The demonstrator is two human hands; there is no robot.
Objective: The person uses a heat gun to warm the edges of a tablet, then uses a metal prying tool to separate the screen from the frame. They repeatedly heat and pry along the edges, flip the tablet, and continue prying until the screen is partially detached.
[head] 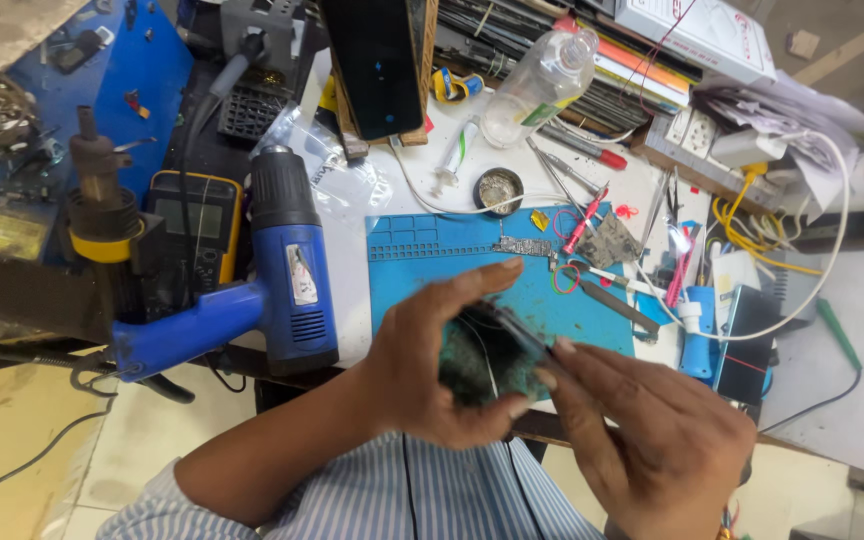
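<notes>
Two bare hands meet low in the head view, over the near edge of a blue work mat (422,262). The left hand (432,365) is curled around a small dark device (487,360), thumb on the near side and fingers arched over its far edge, so it is clasped firmly. The right hand (642,430) comes in from the lower right with its fingertips pinched together at the device's right edge; whether a thin tool sits between them cannot be told. The device is held up off the mat, just above the person's striped shirt (422,495).

To the left, a blue heat gun (287,275) rests on the bench beside a yellow multimeter (197,225). Behind the mat lie a clear plastic bottle (537,85), a small round tin (499,190) and a red-handled tool (584,220).
</notes>
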